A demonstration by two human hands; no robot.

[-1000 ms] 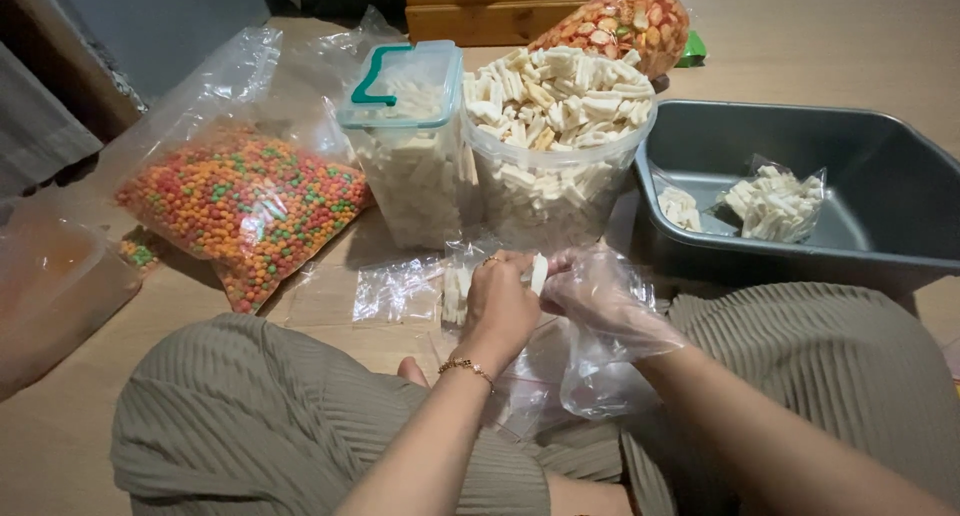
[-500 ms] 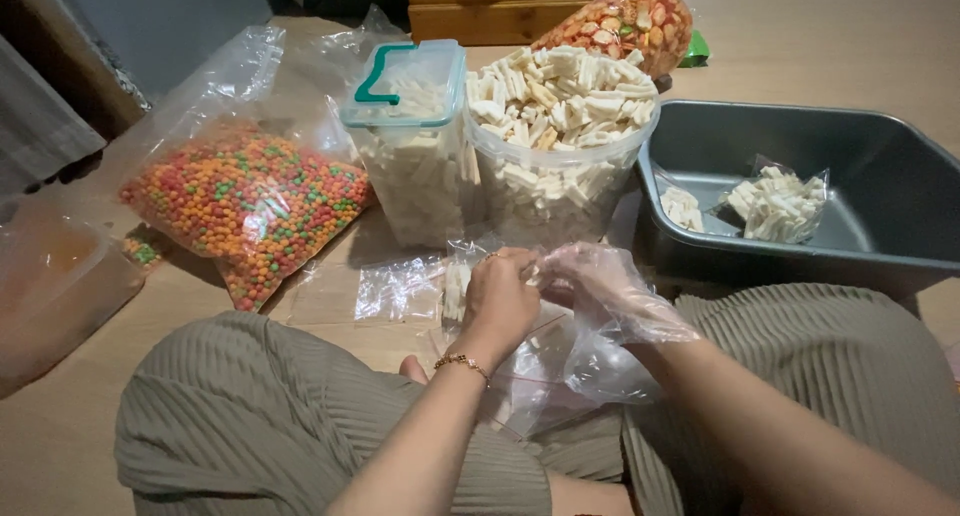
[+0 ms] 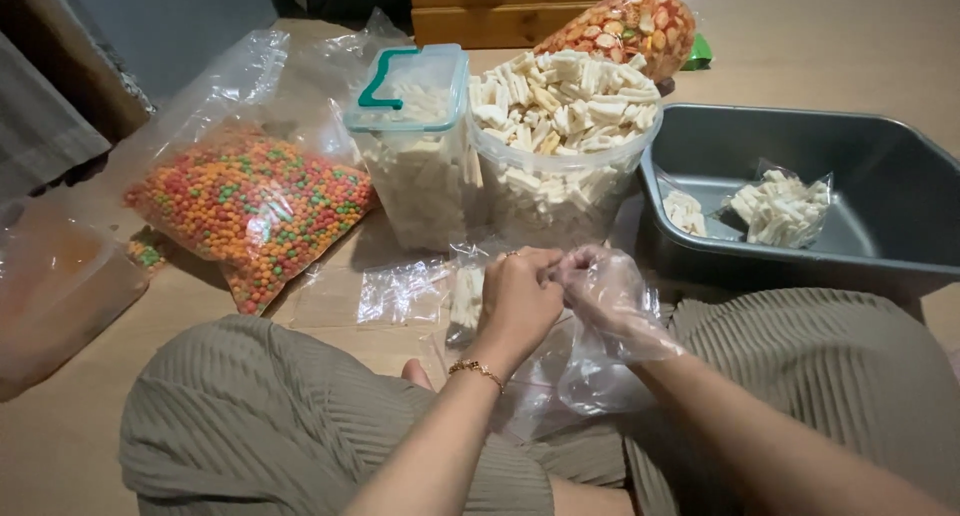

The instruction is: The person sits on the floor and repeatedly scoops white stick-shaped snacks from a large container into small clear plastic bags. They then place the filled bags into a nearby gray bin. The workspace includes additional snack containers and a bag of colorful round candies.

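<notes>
My left hand [image 3: 518, 298] is bare with a bracelet at the wrist, fingers closed on the top of a small clear plastic bag [image 3: 466, 294] holding a few white stick snacks. My right hand [image 3: 608, 294], inside a loose clear plastic glove, meets the left hand at the same bag's top. Both hands hover above the floor between my knees. Just beyond them stands an open round tub [image 3: 560, 191] heaped with white stick snacks. A tall clear container [image 3: 420, 176] with a green-handled lid stands to its left.
A grey bin [image 3: 880, 246] at right holds two small filled bags [image 3: 782, 208]. A big bag of red, orange and green balls [image 3: 250, 211] lies at left. A bag of mixed coloured crackers [image 3: 625, 24] sits at the back. Empty small bags [image 3: 400, 291] lie on the wooden floor.
Both hands stay together at the small bag's top; the fingers have shifted slightly along it. Nothing else moved.
</notes>
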